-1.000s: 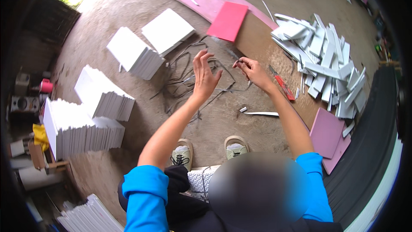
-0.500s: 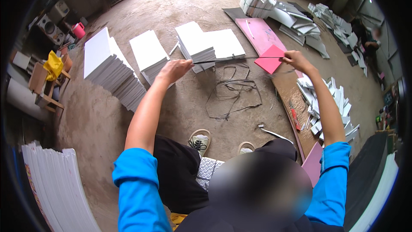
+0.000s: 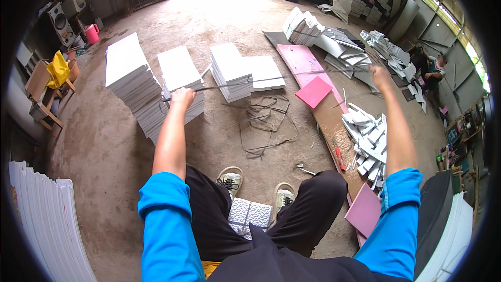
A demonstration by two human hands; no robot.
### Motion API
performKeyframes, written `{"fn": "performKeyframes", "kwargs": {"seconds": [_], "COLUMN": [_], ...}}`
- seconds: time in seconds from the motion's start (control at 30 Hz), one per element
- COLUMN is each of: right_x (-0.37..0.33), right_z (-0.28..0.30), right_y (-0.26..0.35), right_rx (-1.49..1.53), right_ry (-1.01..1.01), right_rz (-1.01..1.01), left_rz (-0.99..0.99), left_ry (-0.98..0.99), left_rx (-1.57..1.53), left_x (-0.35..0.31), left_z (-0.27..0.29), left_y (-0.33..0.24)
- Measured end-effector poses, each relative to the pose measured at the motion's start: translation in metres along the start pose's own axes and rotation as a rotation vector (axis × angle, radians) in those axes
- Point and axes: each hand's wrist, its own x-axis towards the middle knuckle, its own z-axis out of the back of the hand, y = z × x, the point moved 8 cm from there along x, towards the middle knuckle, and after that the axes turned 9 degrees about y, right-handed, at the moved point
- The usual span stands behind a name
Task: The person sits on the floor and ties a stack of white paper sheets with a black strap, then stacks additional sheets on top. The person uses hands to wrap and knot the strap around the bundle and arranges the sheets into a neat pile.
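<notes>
A dark, thin strap (image 3: 276,78) is stretched between my two hands at chest height or so. My left hand (image 3: 183,97) is closed on one end, in front of a short stack of white foam-like sheets (image 3: 176,63). On the right, the fist of my right hand (image 3: 381,79) grips the other end, above a heap of white offcuts (image 3: 369,138). More strap lies in a loose tangle (image 3: 267,120) on the floor below. A white textured block (image 3: 249,216), bound with dark strap, sits between my feet.
Taller white stacks (image 3: 130,83) stand at left, others (image 3: 229,73) ahead. A long board (image 3: 331,125) on the right carries a bright pink square (image 3: 313,92) and a red-handled tool (image 3: 339,156). A wooden stool (image 3: 44,91) stands far left; another person (image 3: 434,73) is far right.
My hands have moved farther apart, drawing the strap out longer between them. My view has tilted up, bringing more of the doorway and both my feet into sight.
</notes>
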Motion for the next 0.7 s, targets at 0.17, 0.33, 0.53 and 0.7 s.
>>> {"fn": "performKeyframes", "kwargs": {"seconds": [0.17,0.33,0.53,0.7], "right_x": [-0.051,-0.077,-0.032,-0.053], "right_z": [-0.141,-0.178,-0.083,-0.084], "right_y": [0.019,0.018,-0.125,-0.137], "right_rx": [0.114,0.500,-0.097,-0.496], "right_ry": [0.710,1.017,0.232,-0.055], "right_rz": [-0.158,-0.380,-0.297,-0.408], "left_rz": [-0.009,-0.097,-0.479,-0.670], "left_ry": [0.158,0.222,0.093,0.176], "left_rx": [0.011,-0.029,-0.027,-0.212], "left_x": [-0.017,-0.014,0.006,0.008], "left_z": [0.001,0.006,-0.004,-0.041], "left_y": [-0.008,-0.052,-0.170,-0.292]}}
